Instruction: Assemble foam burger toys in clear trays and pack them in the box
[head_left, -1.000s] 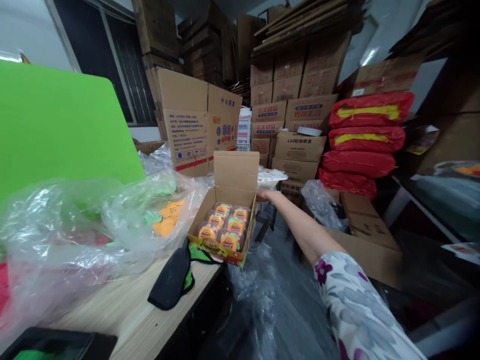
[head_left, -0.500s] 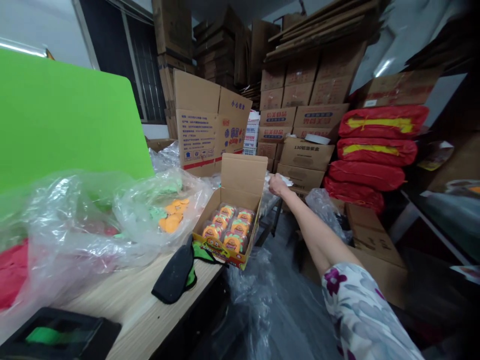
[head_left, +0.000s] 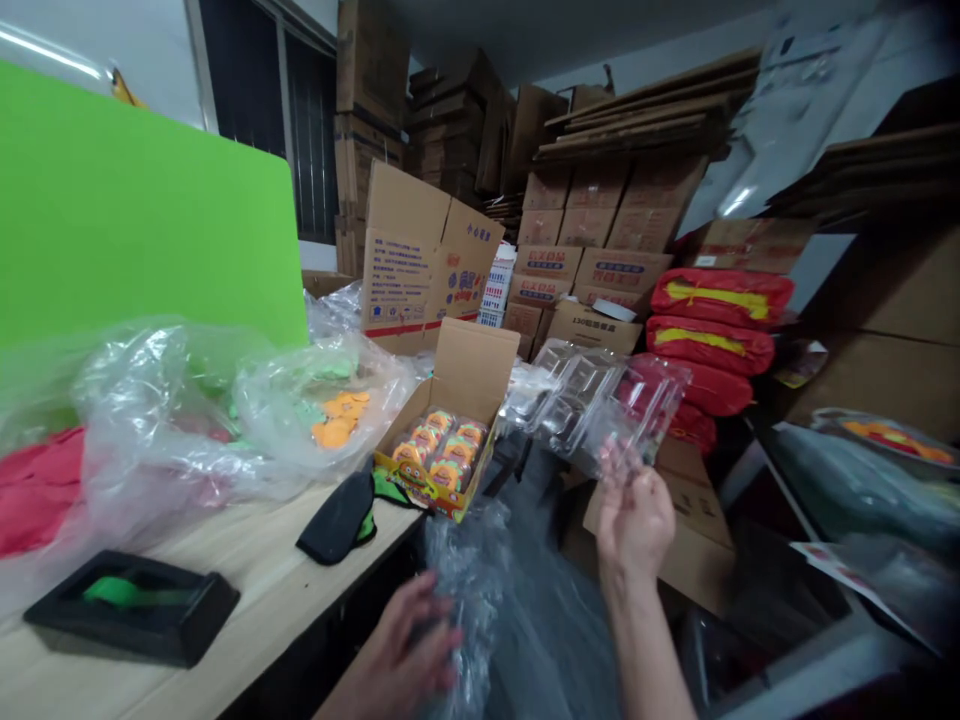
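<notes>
Swung up from beyond the open box, the right hand now has its grip clamped on clear plastic trays, held in the air to the box's right. Burger-printed packets sit inside the box, at the desk's edge. Newly in view, the left hand is blurred, its grip spread apart, near that edge.
</notes>
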